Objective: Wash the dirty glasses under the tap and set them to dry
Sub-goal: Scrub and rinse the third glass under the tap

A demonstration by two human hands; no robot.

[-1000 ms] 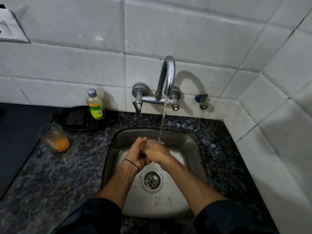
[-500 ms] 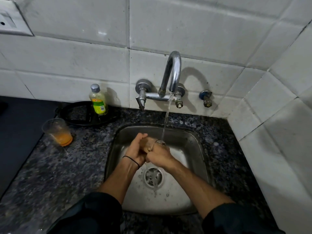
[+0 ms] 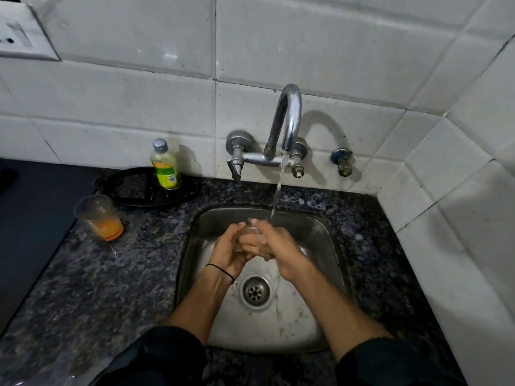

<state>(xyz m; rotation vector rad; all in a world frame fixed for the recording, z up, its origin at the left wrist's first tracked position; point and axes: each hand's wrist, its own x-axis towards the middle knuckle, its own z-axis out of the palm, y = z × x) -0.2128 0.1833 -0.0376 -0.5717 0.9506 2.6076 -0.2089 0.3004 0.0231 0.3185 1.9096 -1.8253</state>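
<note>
So far both hands, left (image 3: 230,253) and right (image 3: 278,250), grip one glass (image 3: 250,232) under the tap (image 3: 288,121); the juice-stained cup (image 3: 99,217) on the desk (image 3: 111,288) waits unwashed.

Sink (image 3: 320,232) set into the tabletop (image 3: 117,280), in the corner where two tiled walls meet. Tap (image 3: 287,126) on the rear wall, above the sink's far rim; its stream falls into the basin. Both hands over the basin, left hand (image 3: 228,252) and right hand (image 3: 281,252) closed around one glass (image 3: 250,232) between them, nearer than the stream. Drain (image 3: 255,292) in the basin floor, below the hands. Left of the sink: a tray (image 3: 131,188) against the rear wall, a bottle (image 3: 165,165) standing on it; a second glass (image 3: 99,215) on the tabletop, just in front of the tray's left end.
</note>
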